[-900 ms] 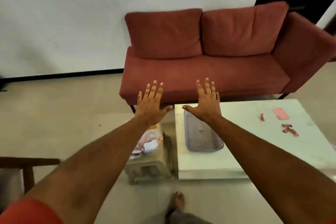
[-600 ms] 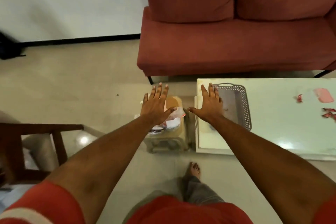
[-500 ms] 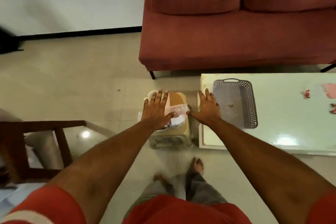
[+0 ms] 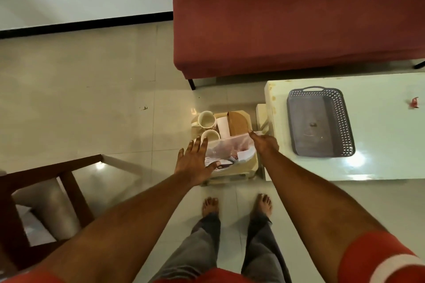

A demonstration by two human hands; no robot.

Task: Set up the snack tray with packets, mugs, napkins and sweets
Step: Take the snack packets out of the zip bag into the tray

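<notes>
The clear bag of packets (image 4: 230,151) lies on a low stool (image 4: 232,173) left of the bench (image 4: 379,126), directly between both hands. Right hand (image 4: 264,143) pinches its far right edge; left hand (image 4: 195,163) is spread flat, grasping nothing, touching its left side. The tray (image 4: 340,122) sits empty, right of the bag.

Dim warm light, floor glare (image 4: 100,165), edges warped

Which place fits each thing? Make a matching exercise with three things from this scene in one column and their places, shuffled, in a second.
Things:
1. grey perforated plastic tray
2. two white ceramic mugs
3. red upholstered sofa

Places:
A. on the low beige stool
B. against the wall, behind the table
C. on the white table

Pairs: 1-C, 2-A, 3-B
</notes>
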